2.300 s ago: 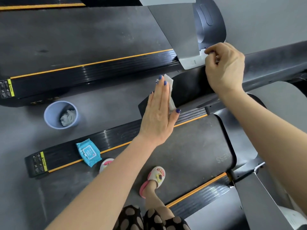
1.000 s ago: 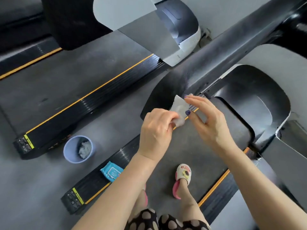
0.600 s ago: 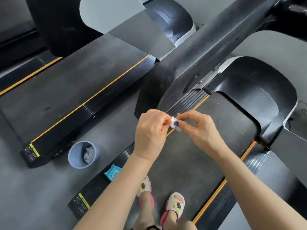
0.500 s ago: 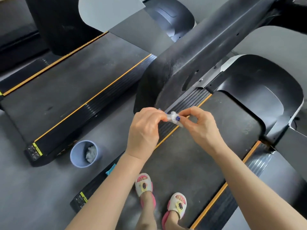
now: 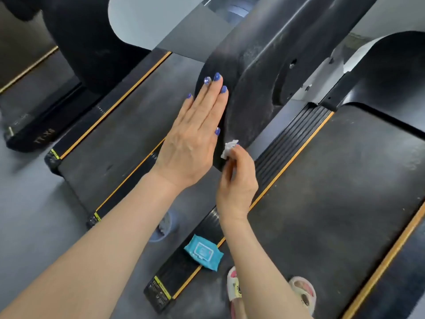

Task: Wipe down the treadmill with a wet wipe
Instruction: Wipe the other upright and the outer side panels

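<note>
Your left hand [image 5: 192,139] lies flat, fingers together, bracing the treadmill arm [image 5: 259,72]; your right hand [image 5: 238,178] pinches the balled wet wipe [image 5: 228,148] at 5 o'clock, ready to scrub.

The left forearm [image 5: 96,256] hid most of the bin [image 5: 166,226] on the floor, leaving only a sliver of rim and grey contents. The right hand [image 5: 238,180] covered most of the wet wipe [image 5: 228,149]; only a crumpled tip showed. The sandals [image 5: 303,293] were cut by the bottom edge. Labels [image 5: 161,290] at the treadmill's rear corner were too small to read.
</note>
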The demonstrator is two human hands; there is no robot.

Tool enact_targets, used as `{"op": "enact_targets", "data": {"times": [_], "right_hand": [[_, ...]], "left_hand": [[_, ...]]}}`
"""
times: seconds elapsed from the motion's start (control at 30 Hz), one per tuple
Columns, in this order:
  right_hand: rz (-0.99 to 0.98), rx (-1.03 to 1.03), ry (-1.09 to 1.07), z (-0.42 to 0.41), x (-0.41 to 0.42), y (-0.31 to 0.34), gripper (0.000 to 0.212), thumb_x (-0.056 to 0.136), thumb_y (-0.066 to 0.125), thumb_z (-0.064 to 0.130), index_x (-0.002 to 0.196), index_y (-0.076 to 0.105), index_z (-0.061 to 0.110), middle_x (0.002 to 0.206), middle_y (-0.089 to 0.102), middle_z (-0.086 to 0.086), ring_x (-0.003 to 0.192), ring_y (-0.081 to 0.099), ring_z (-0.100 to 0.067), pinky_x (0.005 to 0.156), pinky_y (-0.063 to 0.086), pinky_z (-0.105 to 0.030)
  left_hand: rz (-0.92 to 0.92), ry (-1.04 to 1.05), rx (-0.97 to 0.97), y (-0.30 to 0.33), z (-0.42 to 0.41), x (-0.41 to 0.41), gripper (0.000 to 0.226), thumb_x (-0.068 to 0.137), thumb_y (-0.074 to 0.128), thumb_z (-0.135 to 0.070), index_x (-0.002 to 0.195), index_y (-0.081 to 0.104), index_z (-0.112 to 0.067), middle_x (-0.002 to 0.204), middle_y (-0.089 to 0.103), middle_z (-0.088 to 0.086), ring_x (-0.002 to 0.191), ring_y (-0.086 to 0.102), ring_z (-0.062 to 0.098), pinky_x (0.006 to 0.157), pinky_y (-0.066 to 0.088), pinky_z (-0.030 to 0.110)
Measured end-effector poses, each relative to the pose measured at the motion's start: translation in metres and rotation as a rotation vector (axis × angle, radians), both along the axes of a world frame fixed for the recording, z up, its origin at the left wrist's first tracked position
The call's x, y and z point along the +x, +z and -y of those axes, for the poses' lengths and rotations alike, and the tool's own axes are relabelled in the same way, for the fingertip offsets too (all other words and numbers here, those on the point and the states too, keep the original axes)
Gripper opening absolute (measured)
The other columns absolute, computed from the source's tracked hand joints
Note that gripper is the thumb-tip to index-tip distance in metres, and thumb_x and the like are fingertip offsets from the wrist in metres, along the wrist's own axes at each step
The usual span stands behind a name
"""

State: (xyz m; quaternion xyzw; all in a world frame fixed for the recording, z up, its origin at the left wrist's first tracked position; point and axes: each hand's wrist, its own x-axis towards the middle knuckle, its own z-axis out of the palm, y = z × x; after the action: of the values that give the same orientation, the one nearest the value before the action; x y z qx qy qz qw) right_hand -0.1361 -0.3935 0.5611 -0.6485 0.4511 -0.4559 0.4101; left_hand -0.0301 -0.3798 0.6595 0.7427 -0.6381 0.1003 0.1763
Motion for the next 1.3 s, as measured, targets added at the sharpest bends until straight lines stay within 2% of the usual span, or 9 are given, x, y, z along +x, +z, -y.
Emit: {"op": "enact_targets", "data": {"times": [0.13,0.33,0.47,0.57,0.67,0.8,1.0,1.2,1.3], "right_hand": [[0.163,0.100,0.183,-0.035,0.014,-0.011,0.059,0.101,0.046,0.010,0.156,0.024,0.002,0.165,0.021,-0.014,0.154,0.020,-0.024,0.124,0.024,-0.039],[0.097,-0.046,0.408,-0.017,0.012,-0.066,0.071,0.106,0.037,0.041,0.158,-0.001,0.011,0.167,-0.018,0.009,0.156,-0.008,-0.022,0.126,-0.005,-0.039],[0.071,0.017,0.437,0.013,-0.001,-0.092,0.073,0.103,0.038,0.036,0.158,-0.004,0.012,0.166,-0.021,0.011,0.156,-0.010,-0.019,0.125,-0.003,-0.048],[0.065,-0.239,0.554,0.019,-0.002,-0.083,0.075,0.101,0.043,0.030,0.158,0.001,0.006,0.168,-0.015,0.002,0.156,-0.006,-0.030,0.126,-0.002,-0.052],[-0.001,-0.415,0.580,0.031,-0.001,-0.084,0.070,0.105,0.035,0.038,0.161,-0.004,0.023,0.168,-0.014,0.005,0.156,-0.004,-0.027,0.126,-0.005,-0.047],[-0.069,-0.249,0.542,0.053,-0.016,-0.107,0.071,0.104,0.034,0.041,0.159,-0.011,0.036,0.167,-0.018,0.011,0.156,-0.007,-0.022,0.125,-0.003,-0.050],[-0.016,-0.474,0.578,0.059,-0.004,-0.061,0.069,0.100,0.042,0.031,0.158,0.009,0.012,0.168,-0.006,0.003,0.156,-0.001,-0.027,0.126,-0.002,-0.048],[-0.197,-0.480,0.586,0.070,-0.022,-0.075,0.072,0.100,0.038,0.034,0.161,-0.002,0.029,0.169,-0.010,0.007,0.156,-0.002,-0.025,0.125,-0.002,-0.053],[-0.143,-0.523,0.587,0.081,-0.016,-0.045,0.071,0.100,0.040,0.031,0.159,0.005,0.017,0.168,-0.009,0.004,0.156,-0.002,-0.027,0.126,-0.006,-0.049]], "left_hand": [[-0.024,-0.027,-0.037,-0.015,0.005,0.003,0.061,0.103,0.048,-0.002,0.155,0.018,0.007,0.164,0.014,0.028,0.155,0.010,0.038,0.127,0.014,0.047],[-0.025,-0.043,-0.100,-0.033,0.015,0.003,0.062,0.103,0.048,-0.005,0.152,0.016,0.013,0.160,0.012,0.037,0.151,0.009,0.047,0.126,0.013,0.051],[0.009,-0.068,-0.110,-0.037,0.016,0.011,0.062,0.103,0.050,-0.006,0.150,0.016,0.016,0.158,0.012,0.039,0.150,0.009,0.050,0.126,0.013,0.051],[0.007,-0.115,-0.125,-0.038,0.017,0.014,0.060,0.105,0.048,-0.007,0.149,0.015,0.018,0.156,0.012,0.042,0.149,0.010,0.053,0.125,0.015,0.055],[0.019,-0.133,-0.140,-0.041,0.017,0.017,0.060,0.103,0.049,-0.003,0.149,0.015,0.016,0.156,0.013,0.042,0.148,0.010,0.055,0.125,0.015,0.057],[0.034,-0.120,-0.153,-0.043,0.016,0.018,0.061,0.102,0.049,0.000,0.151,0.014,0.013,0.158,0.013,0.037,0.151,0.009,0.049,0.125,0.017,0.055],[0.027,-0.144,-0.144,-0.041,0.013,0.021,0.060,0.102,0.048,0.002,0.151,0.016,0.010,0.159,0.014,0.035,0.151,0.012,0.049,0.124,0.018,0.057],[0.058,-0.118,-0.105,-0.035,0.008,0.019,0.060,0.102,0.045,-0.001,0.154,0.016,0.006,0.163,0.013,0.027,0.154,0.009,0.038,0.126,0.015,0.047],[0.069,-0.117,-0.111,-0.034,0.007,0.019,0.061,0.101,0.045,0.000,0.155,0.015,0.005,0.164,0.010,0.023,0.155,0.006,0.034,0.126,0.015,0.047]]}}
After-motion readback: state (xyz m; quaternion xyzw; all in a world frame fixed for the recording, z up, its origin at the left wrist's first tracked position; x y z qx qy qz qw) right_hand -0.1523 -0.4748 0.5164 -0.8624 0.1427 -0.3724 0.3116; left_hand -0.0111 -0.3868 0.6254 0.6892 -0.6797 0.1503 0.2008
